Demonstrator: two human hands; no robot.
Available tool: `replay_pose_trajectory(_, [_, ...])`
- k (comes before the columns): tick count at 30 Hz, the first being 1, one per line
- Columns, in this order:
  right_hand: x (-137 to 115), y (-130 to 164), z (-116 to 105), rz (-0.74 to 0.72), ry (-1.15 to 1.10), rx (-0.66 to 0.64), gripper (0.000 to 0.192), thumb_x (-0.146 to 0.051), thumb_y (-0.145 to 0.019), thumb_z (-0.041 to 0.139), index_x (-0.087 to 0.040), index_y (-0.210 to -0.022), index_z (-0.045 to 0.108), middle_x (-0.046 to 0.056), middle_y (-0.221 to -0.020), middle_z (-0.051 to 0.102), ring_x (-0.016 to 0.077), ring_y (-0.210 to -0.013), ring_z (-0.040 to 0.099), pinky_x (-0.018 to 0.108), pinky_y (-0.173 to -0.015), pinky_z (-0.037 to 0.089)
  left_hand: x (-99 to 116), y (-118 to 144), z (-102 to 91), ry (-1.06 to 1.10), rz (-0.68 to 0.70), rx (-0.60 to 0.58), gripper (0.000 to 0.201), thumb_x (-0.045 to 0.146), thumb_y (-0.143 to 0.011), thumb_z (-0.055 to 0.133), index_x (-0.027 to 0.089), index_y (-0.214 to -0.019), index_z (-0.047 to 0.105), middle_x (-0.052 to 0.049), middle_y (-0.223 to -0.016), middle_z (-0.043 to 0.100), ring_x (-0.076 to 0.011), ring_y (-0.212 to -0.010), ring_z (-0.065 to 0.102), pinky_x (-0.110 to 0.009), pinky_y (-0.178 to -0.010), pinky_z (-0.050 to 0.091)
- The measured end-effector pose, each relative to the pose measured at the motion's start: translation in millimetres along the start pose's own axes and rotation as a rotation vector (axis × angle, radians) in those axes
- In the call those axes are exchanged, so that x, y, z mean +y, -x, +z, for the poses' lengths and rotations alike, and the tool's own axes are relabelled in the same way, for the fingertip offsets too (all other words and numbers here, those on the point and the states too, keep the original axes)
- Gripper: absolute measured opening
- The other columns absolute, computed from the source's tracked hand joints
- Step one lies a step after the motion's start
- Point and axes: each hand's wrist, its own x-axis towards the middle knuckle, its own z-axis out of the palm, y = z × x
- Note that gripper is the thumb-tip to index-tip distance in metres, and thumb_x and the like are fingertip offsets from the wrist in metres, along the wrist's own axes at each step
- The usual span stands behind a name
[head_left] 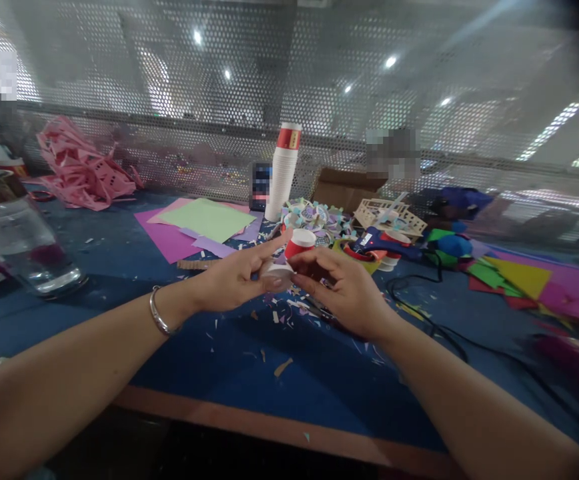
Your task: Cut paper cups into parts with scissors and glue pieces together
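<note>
Head view: both hands meet over the middle of the blue table [249,373], holding one small paper cup [289,257] just above the scrap-strewn surface.
Left hand: the left hand [234,280] is closed on the cup's white near end, thumb underneath and forefinger stretched out along the top.
Right hand: the right hand [342,283] pinches the same cup from the right side, fingertips curled round its wall; both grips are shut on it.
Cup look: small, lying tilted on its side, red band with a white rim pointing away, paler white end towards the person; part of it is hidden by fingers.
Doing it well: thin paper walls probably crush easily, so light, even pressure from both sides seems wise, with the left hand steadying while the right does the fine work.
Risk: loose paper scraps [289,310] under the hands could stick to or snag the cup.
Nearby: a tall stack of cups [283,175] stands further back; coloured paper sheets [204,223] lie far left; a black cable [434,320] runs on the right.
Wrist: a bangle [159,313] sits on the left wrist.
</note>
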Motion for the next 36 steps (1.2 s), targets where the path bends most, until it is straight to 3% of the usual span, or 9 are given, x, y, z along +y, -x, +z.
replay_pose_trajectory(4, [-0.5,0.2,0.7,0.032,-0.011,-0.032,0.012,-0.026,-0.094,0.065,-0.021,-0.104,0.067,0.003,-0.094,0.066,0.0136,-0.077,0.062,0.028,-0.068,0.052,0.9,-1.1,1.8,-0.023,-0.08,-0.018,0.07,0.029,-0.095,0.061,0.019,-0.156,0.03,0.007,-0.065,0.049,-0.0122,-0.059,0.048,-0.025,-0.054,0.041])
replay_pose_trajectory(6, [0.1,0.2,1.3,0.049,-0.01,-0.044,0.011,-0.026,-0.094,0.065,-0.02,-0.103,0.065,0.003,-0.095,0.066,0.0133,-0.076,0.061,0.029,-0.068,0.052,-0.6,-2.3,2.0,-0.029,-0.105,0.03,0.065,0.031,-0.092,0.067,0.017,-0.149,0.04,0.008,-0.062,0.045,-0.011,-0.057,0.045,-0.024,-0.054,0.04])
replay_pose_trajectory(9, [1.8,-0.1,2.7,0.077,-0.015,-0.048,0.01,-0.026,-0.093,0.064,-0.019,-0.101,0.064,0.004,-0.094,0.066,0.0136,-0.076,0.062,0.029,-0.069,0.051,-2.9,-3.6,1.2,-0.034,-0.147,0.076,0.033,0.036,-0.089,0.069,0.016,-0.114,0.065,0.004,-0.068,0.055,-0.0111,-0.062,0.052,-0.025,-0.059,0.044])
replay_pose_trajectory(11, [2.4,-0.2,3.7,0.104,-0.019,-0.054,0.01,-0.026,-0.093,0.063,-0.019,-0.1,0.064,0.004,-0.093,0.066,0.014,-0.076,0.061,0.029,-0.069,0.051,-2.5,-3.8,0.6,-0.062,-0.153,0.091,0.024,0.039,-0.09,0.067,0.015,-0.093,0.067,0.0,-0.073,0.061,-0.0119,-0.066,0.056,-0.026,-0.061,0.045])
replay_pose_trajectory(13, [2.0,0.0,4.3,0.13,-0.032,-0.065,0.01,-0.028,-0.093,0.063,-0.019,-0.099,0.063,0.004,-0.091,0.067,0.0145,-0.076,0.061,0.03,-0.068,0.05,-0.4,-3.5,0.5,-0.095,-0.137,0.104,0.024,0.04,-0.091,0.065,0.016,-0.087,0.066,-0.001,-0.072,0.062,-0.0117,-0.065,0.056,-0.026,-0.06,0.044])
replay_pose_trajectory(18, [-0.9,0.3,3.2,0.148,-0.074,-0.078,0.012,-0.031,-0.093,0.063,-0.019,-0.099,0.062,0.004,-0.092,0.067,0.0156,-0.078,0.061,0.031,-0.069,0.049,2.8,-3.8,2.1,-0.063,-0.124,0.119,0.026,0.042,-0.091,0.066,0.017,-0.086,0.067,-0.001,-0.072,0.063,-0.0125,-0.066,0.058,-0.027,-0.061,0.046])
replay_pose_trajectory(22, [1.3,0.0,2.9,0.177,-0.126,-0.074,0.016,-0.035,-0.093,0.064,-0.02,-0.099,0.062,0.005,-0.091,0.068,0.0169,-0.081,0.062,0.032,-0.071,0.05,-2.5,-5.2,1.3,0.115,-0.171,0.095,0.026,0.039,-0.084,0.074,0.017,-0.094,0.065,-0.003,-0.083,0.068,-0.0145,-0.075,0.064,-0.028,-0.069,0.052])
replay_pose_trajectory(29, [8.7,-0.5,5.8,0.259,-0.291,-0.071,0.023,-0.041,-0.093,0.066,-0.019,-0.1,0.062,0.003,-0.087,0.065,0.0157,-0.075,0.061,0.032,-0.07,0.051,-5.7,-4.8,-1.7,0.182,-0.208,0.003,0.055,0.03,-0.072,0.085,0.019,-0.113,0.051,-0.003,-0.092,0.067,-0.0163,-0.079,0.065,-0.029,-0.069,0.053])
replay_pose_trajectory(36, [5.1,-3.2,4.7,0.307,-0.428,0.028,0.029,-0.046,-0.088,0.073,-0.019,-0.095,0.062,0.001,-0.084,0.062,0.0136,-0.072,0.06,0.03,-0.068,0.053,-4.3,-6.3,-3.3,0.269,-0.147,0.088,0.052,0.025,-0.074,0.084,0.019,-0.115,0.052,-0.004,-0.097,0.068,-0.0178,-0.088,0.065,-0.03,-0.076,0.052])
